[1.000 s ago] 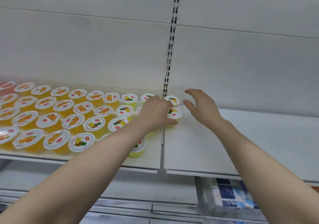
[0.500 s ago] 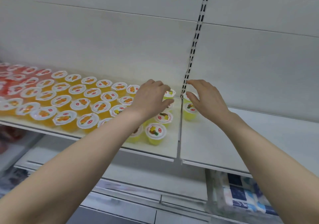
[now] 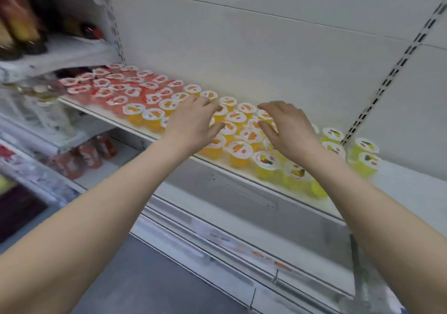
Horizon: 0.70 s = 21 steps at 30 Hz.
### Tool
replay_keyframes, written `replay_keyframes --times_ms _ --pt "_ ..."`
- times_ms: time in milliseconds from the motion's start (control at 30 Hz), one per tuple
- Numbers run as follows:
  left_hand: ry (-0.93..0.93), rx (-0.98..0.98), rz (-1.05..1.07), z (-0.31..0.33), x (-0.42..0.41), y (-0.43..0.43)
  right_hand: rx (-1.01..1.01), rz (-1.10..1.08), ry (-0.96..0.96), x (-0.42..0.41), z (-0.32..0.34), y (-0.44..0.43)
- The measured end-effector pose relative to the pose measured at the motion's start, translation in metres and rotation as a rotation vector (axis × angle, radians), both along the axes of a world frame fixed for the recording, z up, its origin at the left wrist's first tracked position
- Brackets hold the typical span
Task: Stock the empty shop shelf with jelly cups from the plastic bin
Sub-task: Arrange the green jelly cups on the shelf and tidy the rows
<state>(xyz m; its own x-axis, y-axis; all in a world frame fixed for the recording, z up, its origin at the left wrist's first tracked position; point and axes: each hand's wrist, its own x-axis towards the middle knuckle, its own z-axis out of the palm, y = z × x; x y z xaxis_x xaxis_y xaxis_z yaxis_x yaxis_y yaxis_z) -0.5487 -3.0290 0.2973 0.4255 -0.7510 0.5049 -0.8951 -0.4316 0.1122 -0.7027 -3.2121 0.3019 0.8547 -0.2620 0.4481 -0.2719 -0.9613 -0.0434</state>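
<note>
Rows of jelly cups fill the white shelf: red cups at the left, orange cups in the middle, yellow-green cups at the right. My left hand hovers over the orange cups with fingers loosely spread and nothing in it. Just to its right, my right hand is held the same way above the orange cups, empty. Both palms face down. The plastic bin is out of view.
A slotted upright rail runs up the back wall at the right. The shelf beyond it is bare white. Bottles stand on the lower shelf at the left, and dark bottles on an upper left shelf.
My view has swung left, revealing the red cups and the neighbouring shelves. Both hands have shifted left from the yellow-green cups by the rail to above the orange cups.
</note>
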Motion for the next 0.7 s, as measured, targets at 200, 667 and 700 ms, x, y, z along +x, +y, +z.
replay_keyframes --times_ms 200,667,700 --pt "-0.024 -0.014 0.128 -0.008 0.077 0.127 0.017 0.156 -0.001 0.097 -0.006 0.113" --pt "0.091 0.017 0.465 -0.064 0.2 0.415 0.1 0.577 0.045 0.299 -0.068 0.367" --pt "0.113 0.013 0.496 -0.07 0.206 0.43 0.108 0.609 0.046 0.311 -0.074 0.382"
